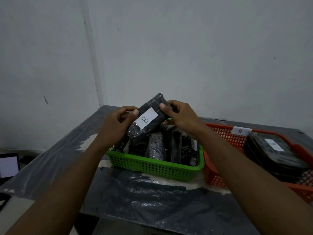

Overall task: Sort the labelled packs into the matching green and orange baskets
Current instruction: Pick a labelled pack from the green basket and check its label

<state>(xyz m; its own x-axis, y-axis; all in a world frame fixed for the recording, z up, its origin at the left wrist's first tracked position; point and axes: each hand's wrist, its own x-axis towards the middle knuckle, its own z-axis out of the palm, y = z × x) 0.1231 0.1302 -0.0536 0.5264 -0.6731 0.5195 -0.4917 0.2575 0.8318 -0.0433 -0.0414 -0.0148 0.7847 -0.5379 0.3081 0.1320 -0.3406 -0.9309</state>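
A dark plastic-wrapped pack (149,116) with a white label reading B is held tilted above the green basket (152,164). My left hand (116,122) grips its lower left end and my right hand (177,116) grips its upper right end. Several dark packs stand inside the green basket. To the right sits the orange basket (225,134), with a white B tag (239,131) on its far rim. A stack of dark packs (274,155) lies in it, the top one labelled B.
The baskets stand on a table covered with dark crinkled plastic sheet (144,197), set in a corner of white walls. A tablet with a lit screen (8,166) lies at the far left, below the table edge.
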